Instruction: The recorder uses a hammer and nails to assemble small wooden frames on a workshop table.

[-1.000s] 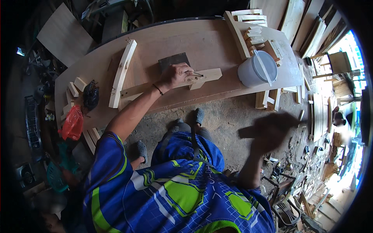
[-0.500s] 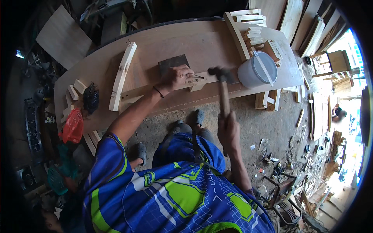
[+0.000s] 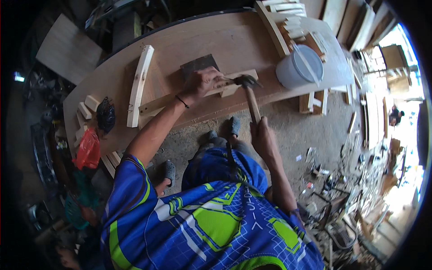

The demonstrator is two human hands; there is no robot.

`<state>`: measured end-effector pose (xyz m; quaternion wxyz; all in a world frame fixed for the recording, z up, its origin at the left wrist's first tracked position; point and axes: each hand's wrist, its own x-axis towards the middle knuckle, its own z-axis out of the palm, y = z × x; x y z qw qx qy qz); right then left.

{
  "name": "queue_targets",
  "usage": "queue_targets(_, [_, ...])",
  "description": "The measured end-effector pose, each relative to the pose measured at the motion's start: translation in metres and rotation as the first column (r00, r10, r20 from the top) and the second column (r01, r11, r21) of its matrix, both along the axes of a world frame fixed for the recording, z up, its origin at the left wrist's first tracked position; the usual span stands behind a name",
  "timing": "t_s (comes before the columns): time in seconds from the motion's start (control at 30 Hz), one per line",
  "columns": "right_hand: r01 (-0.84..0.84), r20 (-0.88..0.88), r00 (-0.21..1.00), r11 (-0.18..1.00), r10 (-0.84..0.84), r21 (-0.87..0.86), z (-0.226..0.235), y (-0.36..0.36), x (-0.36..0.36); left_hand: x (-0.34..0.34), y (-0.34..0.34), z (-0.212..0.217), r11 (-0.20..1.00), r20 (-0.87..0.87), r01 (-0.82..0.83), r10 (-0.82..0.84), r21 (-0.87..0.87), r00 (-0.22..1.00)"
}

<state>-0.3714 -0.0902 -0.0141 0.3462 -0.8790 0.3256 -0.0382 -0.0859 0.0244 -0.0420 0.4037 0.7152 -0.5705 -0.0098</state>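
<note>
My left hand [image 3: 202, 82] presses on a long wooden strip [image 3: 155, 104] lying across the workbench [image 3: 202, 40], its fingers pinching a thin nail [image 3: 228, 80]. My right hand [image 3: 263, 137] grips the wooden handle of a hammer [image 3: 250, 92]. The hammer's dark head is down on the strip, right beside my left fingertips. A dark square pad [image 3: 197, 65] lies just behind my left hand. A pale curved wooden piece [image 3: 139, 85] rests across the strip's left end.
A grey bucket [image 3: 299, 67] stands on the bench to the right, near stacked wooden slats [image 3: 281, 18]. Small wood blocks [image 3: 87, 105], a dark bundle [image 3: 105, 114] and a red bag [image 3: 88, 148] sit at the left end. Scrap wood litters the dirt floor at right.
My right hand swung in from the lower right with the hammer, and its head has come down onto the strip beside my left fingers. My left hand stayed put.
</note>
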Motion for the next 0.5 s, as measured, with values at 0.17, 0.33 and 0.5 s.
queue_targets(0.17, [0.087,0.156,0.983,0.995,-0.094,0.051,0.026,0.002,-0.007,0.006,-0.005,0.0,1.0,0.028,-0.023,0.023,0.012,0.999])
queue_targets(0.33, [0.101,0.14,0.985,0.995,-0.101,0.006,-0.006,-0.005,-0.003,0.012,-0.004,0.001,0.999,-0.145,-0.027,0.021,-0.042,0.989])
queue_targets(0.5, [0.088,0.061,0.994,0.996,-0.087,-0.013,-0.008,-0.013,0.0,0.014,0.011,0.003,0.999,-0.084,0.013,-0.016,-0.044,0.996])
